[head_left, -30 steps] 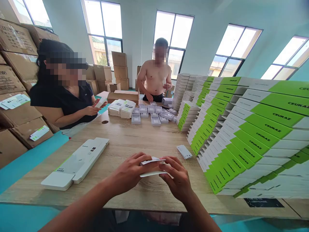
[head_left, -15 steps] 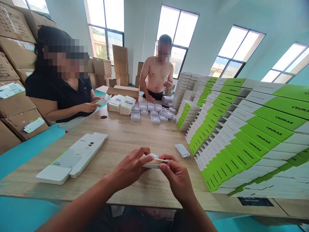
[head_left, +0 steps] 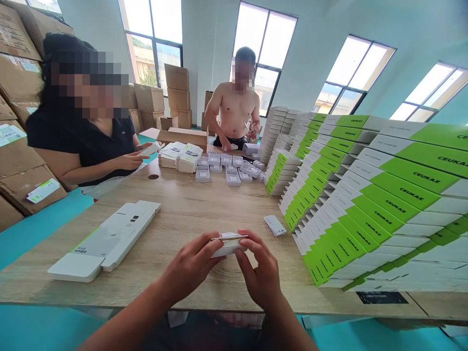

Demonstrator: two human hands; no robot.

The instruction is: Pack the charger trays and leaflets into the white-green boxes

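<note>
Between my two hands is a small white carton point(head_left: 227, 248), held just above the table near its front edge. My left hand point(head_left: 195, 261) grips its left end, fingers along the top edge. At the other end, my right hand point(head_left: 258, 265) pinches it between thumb and fingers. A thin brownish edge shows along the carton's top; its inside is hidden. Beyond my right hand lies a small printed white card or packet point(head_left: 275, 225). To the left of my left hand rests a stack of flat, unfolded white and green cartons point(head_left: 106, 241).
Tall stacks of white and green boxes point(head_left: 369, 209) line the table's right side. Several small white trays point(head_left: 233, 176) and piled flat cartons point(head_left: 181, 157) lie at the far end. One person point(head_left: 84, 146) sits at the left; another point(head_left: 237, 114) stands at the back.
My hands have tilted the carton so its white front side faces me more, and my right fingers have moved onto its top edge. The view has shifted slightly.
</note>
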